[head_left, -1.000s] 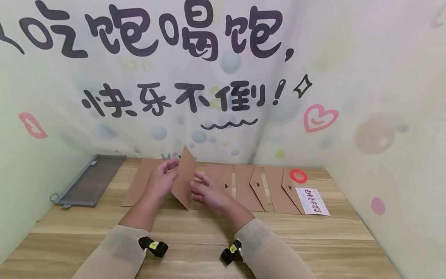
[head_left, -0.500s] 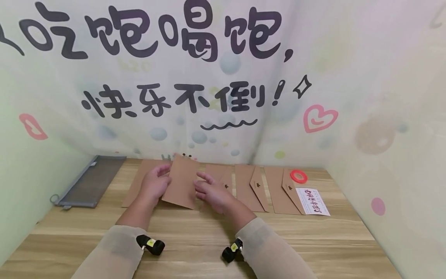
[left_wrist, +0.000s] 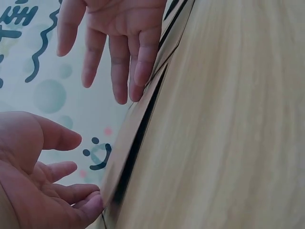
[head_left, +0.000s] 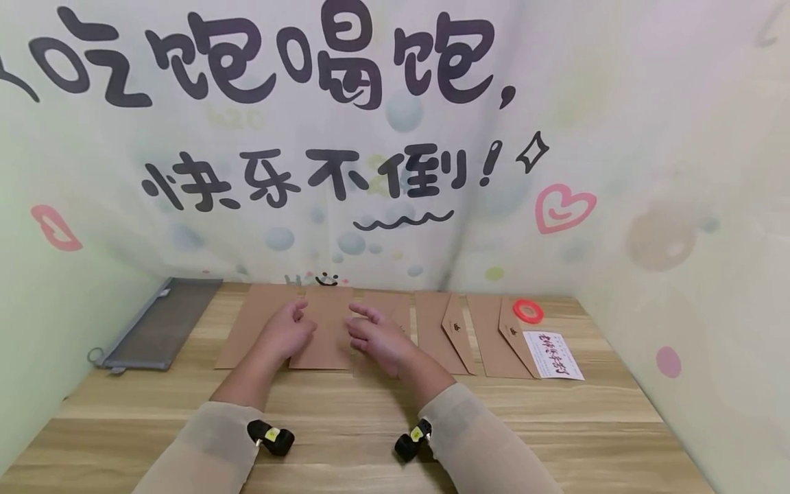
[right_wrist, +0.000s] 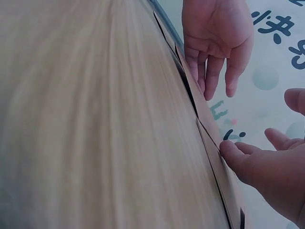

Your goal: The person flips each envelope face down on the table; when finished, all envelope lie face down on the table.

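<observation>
Between my two hands a plain brown envelope [head_left: 328, 322] lies on the wooden table, no flap showing. My left hand [head_left: 285, 333] is over its left edge, fingers loosely bent and gripping nothing. My right hand [head_left: 381, 342] is at the opposite edge, fingers relaxed, partly covering another brown envelope [head_left: 390, 305]. To the left is one more plain envelope [head_left: 243, 336], overlapped by the left hand and forearm. Seen low in the right wrist view, the near edge of the middle envelope [right_wrist: 202, 109] stands slightly off the wood, a dark gap under it.
Two envelopes with pointed flaps, a nearer one [head_left: 432, 336] and a farther one [head_left: 487, 336], lie to the right. A red tape ring [head_left: 529, 311] and a printed white card [head_left: 553, 355] are beside them. A grey mesh zip pouch [head_left: 162, 326] lies far left. A printed curtain [head_left: 395, 254] hangs behind.
The envelope stood upright in my left hand, then tilted over and now lies down among the others. My left hand has let it go. The right hand has barely moved.
</observation>
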Tool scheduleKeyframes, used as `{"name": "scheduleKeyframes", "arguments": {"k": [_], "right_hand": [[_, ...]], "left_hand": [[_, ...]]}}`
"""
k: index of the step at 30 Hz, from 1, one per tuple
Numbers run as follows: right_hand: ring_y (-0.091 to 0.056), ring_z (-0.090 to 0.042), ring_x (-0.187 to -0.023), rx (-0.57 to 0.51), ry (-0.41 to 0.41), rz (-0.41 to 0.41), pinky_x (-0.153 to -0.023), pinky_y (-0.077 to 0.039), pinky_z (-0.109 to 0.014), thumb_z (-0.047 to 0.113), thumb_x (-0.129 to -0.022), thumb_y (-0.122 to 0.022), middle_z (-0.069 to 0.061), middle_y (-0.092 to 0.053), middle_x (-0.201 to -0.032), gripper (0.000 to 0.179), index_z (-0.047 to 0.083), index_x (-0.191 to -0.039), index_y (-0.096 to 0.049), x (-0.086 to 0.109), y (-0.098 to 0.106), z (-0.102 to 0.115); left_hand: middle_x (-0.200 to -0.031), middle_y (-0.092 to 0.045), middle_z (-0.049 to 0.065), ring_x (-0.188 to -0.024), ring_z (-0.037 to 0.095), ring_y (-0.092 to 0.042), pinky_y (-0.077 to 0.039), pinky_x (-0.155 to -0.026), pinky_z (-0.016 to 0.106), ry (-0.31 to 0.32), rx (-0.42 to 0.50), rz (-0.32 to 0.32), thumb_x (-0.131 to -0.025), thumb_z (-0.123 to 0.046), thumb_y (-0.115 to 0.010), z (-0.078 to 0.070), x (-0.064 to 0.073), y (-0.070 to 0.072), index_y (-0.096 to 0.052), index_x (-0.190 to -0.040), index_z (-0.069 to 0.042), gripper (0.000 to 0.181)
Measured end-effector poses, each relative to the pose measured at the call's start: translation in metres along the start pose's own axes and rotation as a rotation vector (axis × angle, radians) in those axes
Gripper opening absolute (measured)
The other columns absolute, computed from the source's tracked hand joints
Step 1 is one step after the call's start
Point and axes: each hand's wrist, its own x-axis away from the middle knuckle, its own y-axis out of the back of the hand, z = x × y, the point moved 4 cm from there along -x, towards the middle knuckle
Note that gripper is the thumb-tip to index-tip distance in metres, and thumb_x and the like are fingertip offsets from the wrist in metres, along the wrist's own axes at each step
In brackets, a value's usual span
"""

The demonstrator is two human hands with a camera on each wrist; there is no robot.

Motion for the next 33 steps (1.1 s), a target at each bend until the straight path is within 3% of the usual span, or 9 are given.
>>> {"name": "scheduleKeyframes", "arguments": {"k": [4, 9, 16, 25, 33], "right_hand": [[-0.05, -0.035, -0.148, 0.001, -0.001, 0.002, -0.124, -0.045, -0.049, 0.024, -0.11, -0.057, -0.024, -0.042, -0.167, 0.059, 0.004, -0.163, -0.039, 0.0, 0.001, 0.002], [-0.058, -0.036, -0.138, 0.039, 0.057, -0.025, -0.12, -0.05, -0.051, 0.026, -0.112, -0.055, -0.025, -0.048, -0.163, 0.05, 0.005, -0.156, -0.048, 0.004, 0.013, 0.02], [-0.049, -0.046, -0.15, 0.069, 0.082, -0.076, -0.125, -0.044, -0.056, 0.027, -0.114, -0.05, -0.022, -0.051, -0.16, 0.045, 0.006, -0.154, -0.049, 0.02, 0.042, 0.039], [-0.048, -0.047, -0.151, 0.07, 0.066, -0.121, -0.126, -0.042, -0.055, 0.027, -0.114, -0.051, -0.026, -0.045, -0.165, 0.049, 0.006, -0.157, -0.044, 0.033, 0.08, 0.038], [-0.049, -0.044, -0.15, 0.097, 0.055, -0.165, -0.125, -0.044, -0.054, 0.028, -0.114, -0.051, -0.026, -0.044, -0.165, 0.049, 0.007, -0.158, -0.045, 0.042, 0.111, 0.033]], "left_hand": [[-0.169, -0.036, 0.032, -0.158, 0.048, -0.036, -0.03, -0.131, 0.06, -0.01, -0.018, -0.029, -0.103, -0.018, -0.054, -0.001, -0.001, -0.002, -0.036, -0.164, -0.001, 0.066], [-0.17, -0.038, 0.024, -0.158, 0.044, -0.037, -0.032, -0.131, 0.058, -0.05, 0.039, -0.059, -0.103, -0.016, -0.055, -0.005, -0.001, -0.008, -0.038, -0.163, -0.002, 0.064], [-0.168, -0.043, 0.022, -0.154, 0.042, -0.045, -0.039, -0.128, 0.056, -0.081, 0.164, -0.021, -0.104, -0.014, -0.056, -0.02, 0.001, -0.028, -0.042, -0.16, -0.001, 0.06], [-0.167, -0.046, 0.019, -0.153, 0.04, -0.047, -0.041, -0.126, 0.055, -0.08, 0.232, -0.006, -0.101, -0.015, -0.059, -0.037, 0.003, -0.056, -0.045, -0.159, -0.004, 0.061], [-0.166, -0.048, 0.016, -0.153, 0.04, -0.046, -0.043, -0.124, 0.056, -0.073, 0.309, -0.01, -0.101, -0.013, -0.06, -0.042, -0.005, -0.08, -0.046, -0.158, -0.005, 0.059]]}}
